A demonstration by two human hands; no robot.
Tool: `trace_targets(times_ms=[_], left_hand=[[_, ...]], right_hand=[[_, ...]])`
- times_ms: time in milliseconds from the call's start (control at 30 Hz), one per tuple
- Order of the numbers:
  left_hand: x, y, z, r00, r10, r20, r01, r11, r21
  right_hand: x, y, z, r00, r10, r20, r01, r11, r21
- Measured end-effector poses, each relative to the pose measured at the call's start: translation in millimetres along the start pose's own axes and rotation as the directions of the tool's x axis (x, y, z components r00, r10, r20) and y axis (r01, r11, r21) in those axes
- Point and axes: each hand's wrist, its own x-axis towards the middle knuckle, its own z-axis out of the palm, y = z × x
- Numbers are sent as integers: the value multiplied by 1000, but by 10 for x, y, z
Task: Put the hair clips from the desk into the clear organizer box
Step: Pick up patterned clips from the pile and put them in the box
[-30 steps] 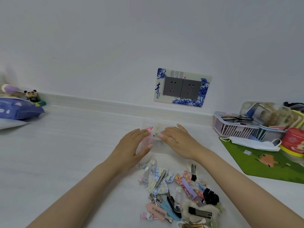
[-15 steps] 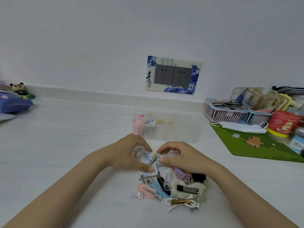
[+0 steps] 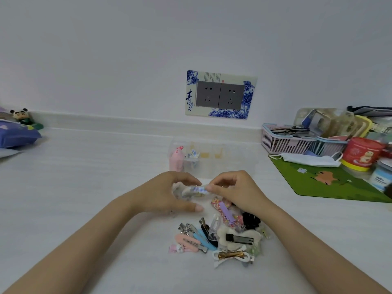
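Both hands have lifted a pale blue-patterned hair clip (image 3: 196,190) off the pile since a moment ago. The left hand (image 3: 167,193) and right hand (image 3: 237,190) pinch its ends above the desk (image 3: 84,187). Remaining hair clips (image 3: 220,236) lie nearer; the clear organizer box (image 3: 214,158) stands beyond, toward the back edge.

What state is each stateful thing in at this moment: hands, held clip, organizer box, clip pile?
left hand: closed on patterned clip
right hand: pinching the same clip
patterned clip: held above the desk
clear organizer box: open, a few clips inside
clip pile: loose on desk
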Motion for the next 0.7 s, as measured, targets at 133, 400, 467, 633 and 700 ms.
trace_targets(times_ms=[133,400,467,633,700], left_hand=[[31,8,5,978,109,-180,-130,986,-106],[49,28,-24,976,-89,-201,-18,878,-478],[69,4,-25,974,-114,-195,2,866,-500],[115,-23,-20,957,-135,-258,-29,837,-547],[142,-38,-31,934,-134,-331,-85,816,-571]], right_hand=[[10,-38,-42,996,35,-80,-18,977,210],[19,-153,-91,992,-125,9,123,982,146],[12,-215,-68,982,-155,109,148,987,66],[82,-235,27,988,-148,54,145,988,49],[151,-217,-1,993,-115,-8,116,986,117]])
